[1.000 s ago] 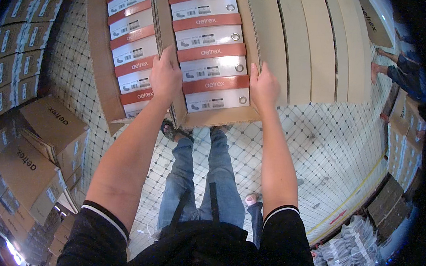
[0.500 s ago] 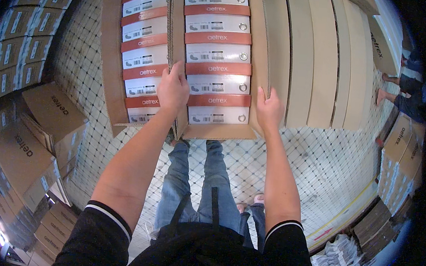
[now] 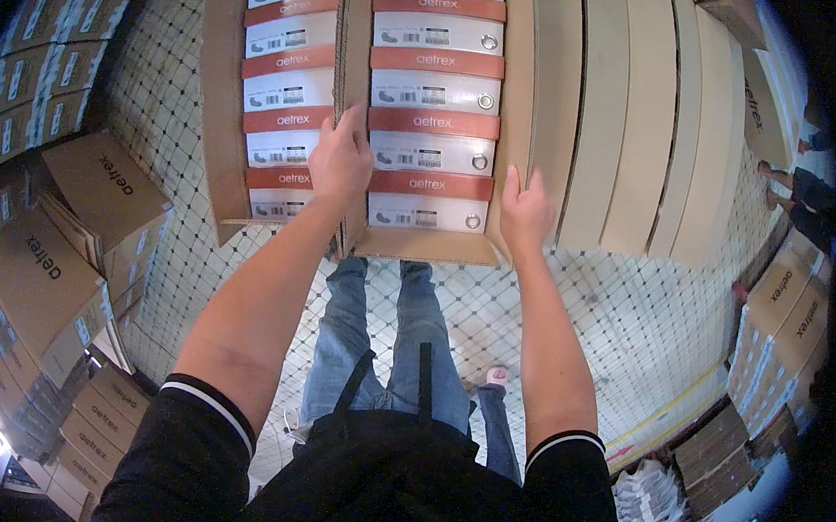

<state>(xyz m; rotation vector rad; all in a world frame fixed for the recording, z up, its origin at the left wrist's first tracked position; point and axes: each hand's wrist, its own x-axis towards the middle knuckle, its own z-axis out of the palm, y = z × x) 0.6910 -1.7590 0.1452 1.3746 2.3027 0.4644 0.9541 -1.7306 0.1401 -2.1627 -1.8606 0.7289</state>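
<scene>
An open cardboard carton point(image 3: 426, 247) stands in front of me, packed with a column of white shoe boxes point(image 3: 430, 154) with orange-red lids. My left hand point(image 3: 340, 160) is closed around the upright cardboard edge where this carton meets a second open carton point(image 3: 214, 137) on the left, which holds similar shoe boxes. On the right side my right hand point(image 3: 528, 211) grips the carton's side wall, thumb inside and fingers outside. The parts of the fingers behind the cardboard are hidden.
Several closed tan cartons point(image 3: 600, 128) stand in a row at the right. Stacked cartons point(image 3: 46, 65) line the far left, with more cartons point(image 3: 39, 270) below them. Another stack point(image 3: 778, 299) is at right, above clear plastic bundles point(image 3: 649, 505). A person's leg point(image 3: 495, 424) shows behind me.
The cartons and both hands sit slightly higher in view, with both grips kept. Behind me, the other person's legs have shifted, and one foot now shows instead of two.
</scene>
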